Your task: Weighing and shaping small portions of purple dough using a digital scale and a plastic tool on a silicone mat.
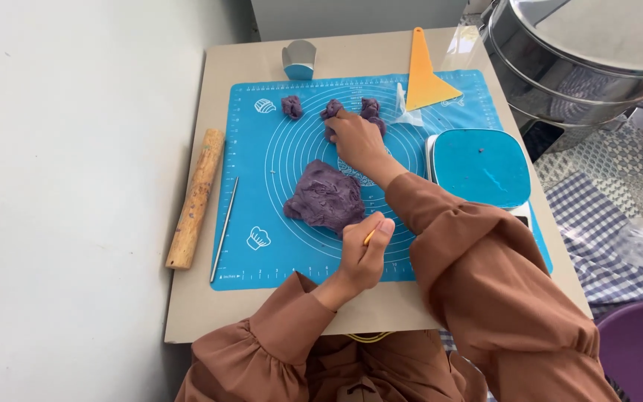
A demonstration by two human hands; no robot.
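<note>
A large lump of purple dough [327,196] lies in the middle of a blue baking mat [277,246]. My left hand [362,253] rests just in front of it, closed on a thin orange tool [370,237]. My right hand [353,139] reaches to the far side of the mat and presses on a small purple dough piece [331,110]. Two more small pieces lie in that row, one at the left [292,106] and one at the right [370,109].
A wooden rolling pin [196,199] lies left of the mat, a thin metal rod [224,228] on the mat's left edge. A blue-topped kitchen scale [481,168] sits at right. An orange scraper [425,72], a small cup [299,59] and a metal steamer [582,59] stand at the back.
</note>
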